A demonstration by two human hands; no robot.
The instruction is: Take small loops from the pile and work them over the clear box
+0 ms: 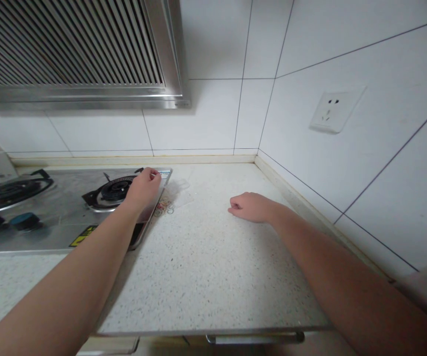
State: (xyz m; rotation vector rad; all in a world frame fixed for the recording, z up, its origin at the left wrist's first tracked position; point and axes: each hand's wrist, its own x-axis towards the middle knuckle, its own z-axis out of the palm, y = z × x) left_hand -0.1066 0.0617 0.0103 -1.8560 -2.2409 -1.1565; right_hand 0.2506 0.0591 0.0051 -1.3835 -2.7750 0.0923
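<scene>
My left hand (145, 187) is above the right edge of the gas stove, its thumb and fingers drawn together in a pinch. Anything between those fingertips is too small or hidden to name. Just below and right of it, a little pile of thin rings (166, 207) in reddish, tan and pale tones, looking like rubber bands, lies on the counter against the stove's edge. Beside the pile is a faint clear plastic piece (179, 188), its shape hard to make out. My right hand (251, 206) is at the counter's right part, fingers curled closed, their contents hidden.
The steel gas stove (65, 210) with black burners and knobs fills the left. A range hood (87, 96) overhangs it. The speckled white counter (198, 277) runs to a tiled corner, with a wall socket (330, 110) at right. A drawer handle (254, 338) is below the front edge.
</scene>
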